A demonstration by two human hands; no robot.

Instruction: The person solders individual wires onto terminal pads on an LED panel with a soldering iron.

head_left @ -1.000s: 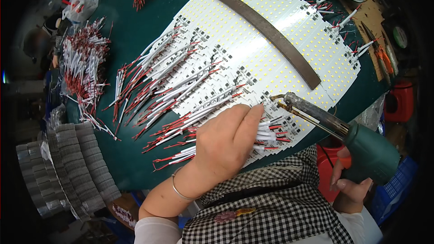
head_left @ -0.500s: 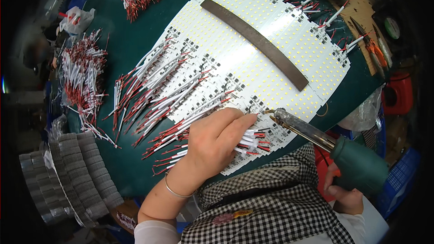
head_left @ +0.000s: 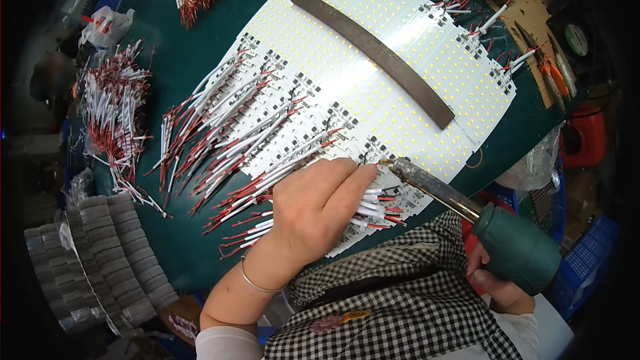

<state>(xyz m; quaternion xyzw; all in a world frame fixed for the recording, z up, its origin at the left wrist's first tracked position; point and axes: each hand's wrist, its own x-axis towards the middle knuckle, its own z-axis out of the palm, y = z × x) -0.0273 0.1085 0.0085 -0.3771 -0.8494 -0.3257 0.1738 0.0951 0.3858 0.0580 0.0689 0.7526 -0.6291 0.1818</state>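
Soldering iron (head_left: 517, 247), one, green-handled, clasped by right hand (head_left: 501, 287) beyond green table's (head_left: 180, 53) near edge; left hand (head_left: 317, 207) curled over white LED boards (head_left: 347, 87), cannot tell whether it pinches

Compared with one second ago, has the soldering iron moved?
Yes: judged against the brown curved bar, the soldering iron has shifted toward the checked apron.

Orange-handled pliers (head_left: 553, 75) on brown board (head_left: 523, 1), upper right. Red container (head_left: 587, 135) below, blue basket (head_left: 588, 265) lower right. White plastic bag (head_left: 107, 28) upper left, ribbed grey stacks (head_left: 112, 250) lower left.
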